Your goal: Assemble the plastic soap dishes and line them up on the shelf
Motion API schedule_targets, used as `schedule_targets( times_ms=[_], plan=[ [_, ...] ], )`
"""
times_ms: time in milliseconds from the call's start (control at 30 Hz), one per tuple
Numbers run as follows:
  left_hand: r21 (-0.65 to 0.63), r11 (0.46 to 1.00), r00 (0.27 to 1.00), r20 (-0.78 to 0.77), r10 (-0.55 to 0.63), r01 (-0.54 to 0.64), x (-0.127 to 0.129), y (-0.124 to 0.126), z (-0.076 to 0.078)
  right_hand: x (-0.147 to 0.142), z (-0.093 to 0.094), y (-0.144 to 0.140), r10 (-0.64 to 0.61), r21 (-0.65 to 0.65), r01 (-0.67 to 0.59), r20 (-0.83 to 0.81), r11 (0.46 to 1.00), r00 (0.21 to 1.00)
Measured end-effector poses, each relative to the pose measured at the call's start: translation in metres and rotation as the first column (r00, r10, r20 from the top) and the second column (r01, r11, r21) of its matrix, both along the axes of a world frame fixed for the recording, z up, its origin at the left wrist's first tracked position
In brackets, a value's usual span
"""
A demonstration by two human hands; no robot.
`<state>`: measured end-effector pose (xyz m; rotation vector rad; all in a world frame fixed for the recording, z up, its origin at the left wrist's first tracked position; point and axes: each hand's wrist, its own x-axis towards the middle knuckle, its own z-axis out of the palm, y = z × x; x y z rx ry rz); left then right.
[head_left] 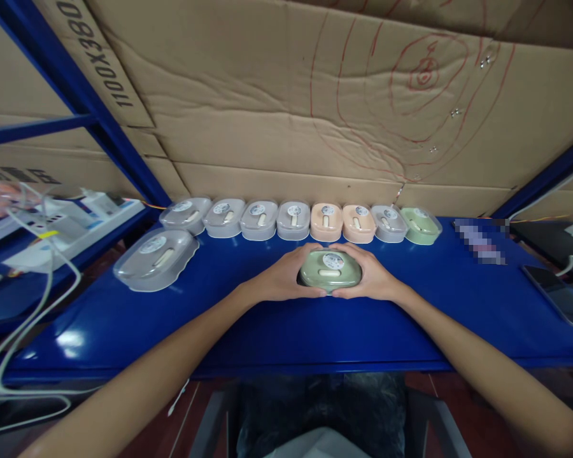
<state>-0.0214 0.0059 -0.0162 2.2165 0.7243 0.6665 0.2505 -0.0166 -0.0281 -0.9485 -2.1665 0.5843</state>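
A green box (330, 270) is being clasped by the left hand (286, 275) and right hand (373, 275), fingers wrapped around it, near the far row of eight boxes (293, 220); one grey box (155, 258) is lying apart, left.

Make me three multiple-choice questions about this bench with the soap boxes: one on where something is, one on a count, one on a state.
1. Where is the big grey box?
A. left of the hands
B. right of the hands
C. on the phone

2. How many boxes stand in the back row?
A. five
B. eight
C. eleven

3. How is the green box held?
A. left hand only
B. right hand only
C. between both hands

Answers: 1 A, it sits at the table's left end; 2 B, eight lie along the cardboard; 3 C, both hands cup its sides.
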Motion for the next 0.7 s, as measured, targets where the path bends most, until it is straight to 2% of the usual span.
schedule_targets(
  times_ms=[700],
  plan=[
    [0.006,1.0,1.0,0.004,0.01,-0.01,-0.0002,0.001,-0.0055,0.0004,-0.0011,-0.0005,-0.01,0.009,0.009,0.014,1.0,1.0]
  ],
)
